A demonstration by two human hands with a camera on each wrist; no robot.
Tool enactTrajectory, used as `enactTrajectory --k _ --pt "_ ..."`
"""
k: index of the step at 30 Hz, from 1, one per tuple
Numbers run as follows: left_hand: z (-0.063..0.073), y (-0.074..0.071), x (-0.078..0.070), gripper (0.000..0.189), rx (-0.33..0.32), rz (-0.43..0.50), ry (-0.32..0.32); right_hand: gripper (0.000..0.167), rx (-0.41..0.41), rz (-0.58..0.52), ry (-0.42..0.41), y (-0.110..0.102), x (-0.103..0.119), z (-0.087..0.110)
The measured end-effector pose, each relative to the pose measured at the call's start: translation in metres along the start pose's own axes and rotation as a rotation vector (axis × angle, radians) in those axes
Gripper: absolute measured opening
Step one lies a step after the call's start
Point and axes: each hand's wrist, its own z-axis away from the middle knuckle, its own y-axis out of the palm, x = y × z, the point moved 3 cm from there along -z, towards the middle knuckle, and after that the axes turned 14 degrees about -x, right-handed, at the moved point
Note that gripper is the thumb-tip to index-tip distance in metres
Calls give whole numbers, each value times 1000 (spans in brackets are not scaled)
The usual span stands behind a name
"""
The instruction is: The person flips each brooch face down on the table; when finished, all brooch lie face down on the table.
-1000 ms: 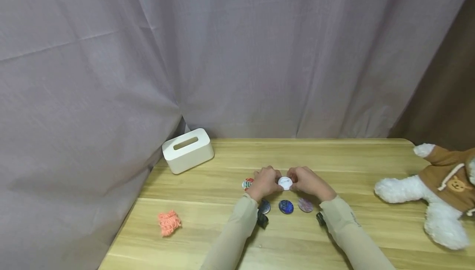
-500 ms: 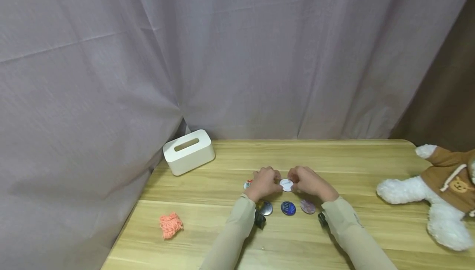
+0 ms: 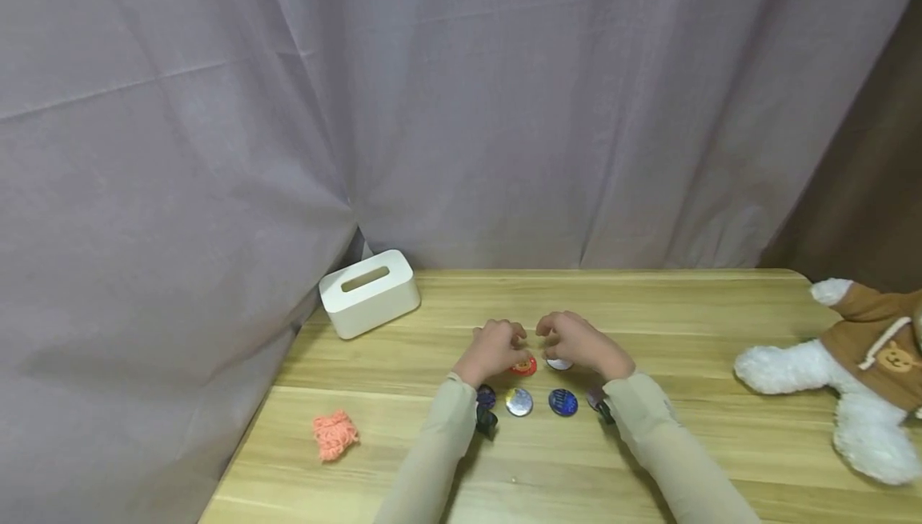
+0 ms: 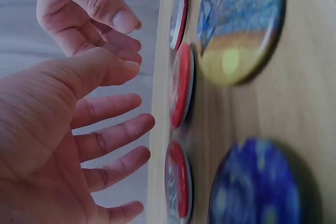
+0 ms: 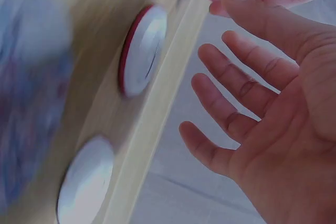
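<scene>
Round pin badges lie in two rows on the wooden table. My left hand [image 3: 497, 348] hovers just beside a red badge [image 3: 528, 367], its fingers spread and loosely bent in the left wrist view. Over a badge lying white back up [image 3: 559, 365], my right hand [image 3: 579, 346] hangs with parted fingers; the right wrist view shows this badge's red rim [image 5: 125, 64]. Neither hand holds anything. Nearer me are a silvery badge [image 3: 519, 402], a blue badge [image 3: 563, 402], a dark badge [image 3: 486, 396] and a purplish badge [image 3: 595, 398], the last two partly covered by the wrists.
A white tissue box [image 3: 370, 296] stands at the back left. Coral yarn [image 3: 334, 435] lies at the front left. On the right sits a plush toy [image 3: 864, 372] in a brown hoodie. A grey curtain [image 3: 461, 108] hangs behind the table [image 3: 648, 292].
Both hands have let go of the white-backed badge and shifted left, the left hand now beside the red badge. The silvery and dark badges show more; the purplish one is more covered.
</scene>
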Motion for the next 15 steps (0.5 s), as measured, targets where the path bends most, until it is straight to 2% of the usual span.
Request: enactTrajectory --k 5,10,15 --pt "7 -6 10 34 -9 86 -12 32 8 -27 19 9 6 -1" --pt "16 -9 18 38 -1 215 -80 36 -8 -37 76 12 11 2" --pt "24 -15 21 41 -30 244 -121 43 -36 -37 136 14 15 9"
